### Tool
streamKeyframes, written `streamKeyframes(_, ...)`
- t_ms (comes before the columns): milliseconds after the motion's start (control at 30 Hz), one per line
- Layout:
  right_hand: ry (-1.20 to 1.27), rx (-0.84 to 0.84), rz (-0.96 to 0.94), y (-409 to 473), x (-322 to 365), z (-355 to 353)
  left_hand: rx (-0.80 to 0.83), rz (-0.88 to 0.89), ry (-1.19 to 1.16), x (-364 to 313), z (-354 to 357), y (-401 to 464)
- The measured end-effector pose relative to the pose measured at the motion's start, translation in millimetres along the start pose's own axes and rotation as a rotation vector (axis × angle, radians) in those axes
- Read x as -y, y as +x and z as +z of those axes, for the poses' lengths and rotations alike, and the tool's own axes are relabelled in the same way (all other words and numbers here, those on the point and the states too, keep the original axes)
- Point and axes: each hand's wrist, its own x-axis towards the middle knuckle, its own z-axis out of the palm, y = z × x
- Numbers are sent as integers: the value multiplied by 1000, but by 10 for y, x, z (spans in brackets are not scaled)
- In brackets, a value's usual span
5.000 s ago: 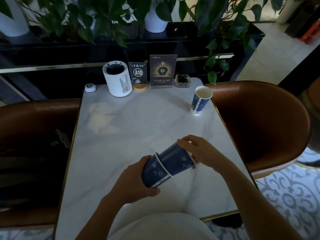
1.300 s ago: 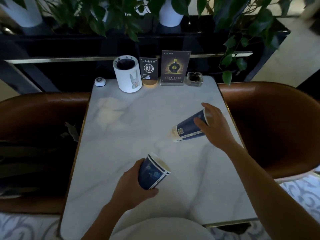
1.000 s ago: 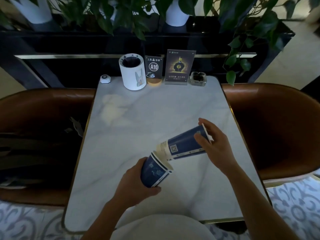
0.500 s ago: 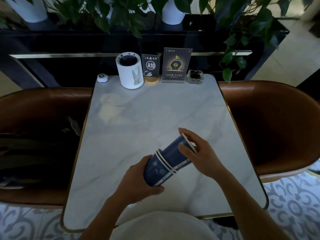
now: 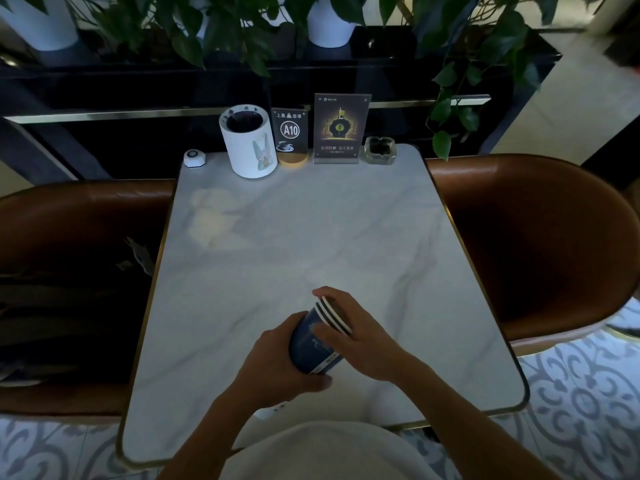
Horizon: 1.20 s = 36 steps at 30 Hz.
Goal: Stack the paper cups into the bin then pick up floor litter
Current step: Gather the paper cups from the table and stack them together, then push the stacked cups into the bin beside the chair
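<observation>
The table [image 5: 311, 237] is smooth, glossy pale marble edged in brass-like metal, the nested cups [image 5: 313, 339] are matt navy paper, the chairs [image 5: 540, 237] are sheened brown leather, and the ashtray [image 5: 380, 150] is clear glass.

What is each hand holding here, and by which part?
Both hold the nested cup stack: left hand around its lower body, right hand over the rims.

Nested blue paper cups [image 5: 317, 344] in my grip

Three white rims show, stack tilted with mouths facing away from me, above the near part of the marble table [image 5: 277, 244].
</observation>
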Motion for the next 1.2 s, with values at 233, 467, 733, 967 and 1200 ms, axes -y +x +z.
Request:
streamKeyframes(233, -1, -47, -9, -79, -60, -49, -2, 28, -31, -57, 80, -13)
streamKeyframes(467, 136, -211, 46, -168, -219, -221, -105, 85, 9, -211, 253, -7)
streamKeyframes(733, 333, -379, 164, -459, -639, -524, -328, -89, -175, 36, 515, -196)
streamKeyframes(967, 402, -371, 226, -746, -1016, -522, -397, -248, -471, -40, 1033, -391)
streamKeyframes(1200, 391, -383, 215, -998, -1090, -519, -416, -387, -802, -56, 1225, -629)
